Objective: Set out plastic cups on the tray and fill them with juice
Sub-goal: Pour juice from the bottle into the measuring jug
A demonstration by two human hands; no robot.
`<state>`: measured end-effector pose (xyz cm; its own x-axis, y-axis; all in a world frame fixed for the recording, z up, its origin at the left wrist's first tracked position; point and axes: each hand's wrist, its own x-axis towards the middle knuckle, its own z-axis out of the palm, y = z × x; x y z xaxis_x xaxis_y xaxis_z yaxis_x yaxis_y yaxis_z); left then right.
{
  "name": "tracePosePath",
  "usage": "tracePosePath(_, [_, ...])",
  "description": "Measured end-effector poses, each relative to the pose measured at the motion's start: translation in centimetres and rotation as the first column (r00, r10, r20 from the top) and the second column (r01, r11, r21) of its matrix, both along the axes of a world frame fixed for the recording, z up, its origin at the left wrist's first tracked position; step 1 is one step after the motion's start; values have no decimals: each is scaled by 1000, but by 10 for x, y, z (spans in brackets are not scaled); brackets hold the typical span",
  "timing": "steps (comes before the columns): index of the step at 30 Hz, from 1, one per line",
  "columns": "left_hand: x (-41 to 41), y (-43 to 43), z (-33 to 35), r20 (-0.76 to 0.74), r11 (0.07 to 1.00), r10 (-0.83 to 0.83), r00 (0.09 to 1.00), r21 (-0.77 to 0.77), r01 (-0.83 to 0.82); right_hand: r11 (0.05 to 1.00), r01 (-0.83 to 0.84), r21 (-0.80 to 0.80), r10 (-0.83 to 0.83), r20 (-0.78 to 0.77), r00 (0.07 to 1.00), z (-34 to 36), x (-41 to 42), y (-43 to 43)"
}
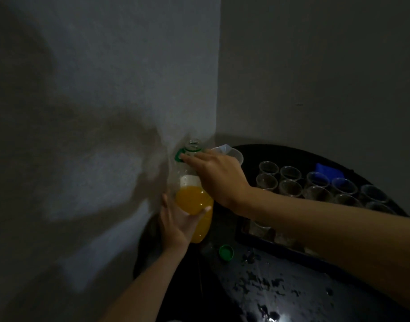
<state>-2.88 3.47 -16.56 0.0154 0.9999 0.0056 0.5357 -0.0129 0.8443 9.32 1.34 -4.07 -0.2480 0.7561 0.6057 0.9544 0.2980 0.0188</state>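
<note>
One uncapped bottle (189,175), half full of orange juice (193,202): left hand (176,220) fingers wrapped round body, right hand (219,176) fingers pinching neck. Many empty clear cups (290,187) on tray (240,231); green cap (226,252) on tabletop (292,298).

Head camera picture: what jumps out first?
The bottle of orange juice in the middle, with the left hand gripping its lower part and the right hand holding its neck. To the right, rows of clear cups stand on a dark tray, and a green cap lies on the table below.
</note>
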Motion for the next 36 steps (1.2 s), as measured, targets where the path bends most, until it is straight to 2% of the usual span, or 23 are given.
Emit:
tracePosePath(3, [0,-1,-3,45,997,20,999,71,-24,1000,-9,9,8,94,996,-9,-6,-4])
tracePosePath(6, [5,-3,-6,27,999,41,999,27,-42,998,-4,65,-9,202,979,-16,-10,-12])
tracePosePath(15, [8,-9,-2,88,995,53,995,79,-60,997,54,49,-66,299,952,-25,-17,-18])
tracePosePath(18, [9,-6,-5,31,999,15,999,35,-16,999,54,7,-54,297,953,-21,-16,-17])
tracePosePath(22, [6,-4,7,-24,999,-22,999,29,23,995,91,-39,-76,289,954,-13,-16,-19])
tracePosePath(24, [0,-10,27,75,997,-30,997,78,24,993,104,-62,-87,240,967,-10,-12,-25])
tracePosePath(26, [-7,-10,42,82,992,-13,997,126,3,989,127,-75,-118,109,987,-12,-6,-33])
tracePosePath(27, [-10,-7,50,27,986,-9,1000,166,5,986,153,-72,-151,31,988,-17,-4,-39])
tracePosePath(29, [-12,0,63,-46,973,-1,999,229,12,966,243,-85,-252,-110,961,-34,1,-51])
tracePosePath(31, [-12,5,74,-45,963,-23,999,266,34,925,344,-158,-369,-175,913,-58,4,-62])
tracePosePath(36, [-10,12,77,-37,966,-61,997,248,68,772,400,-494,-473,-26,881,-113,-4,-77])
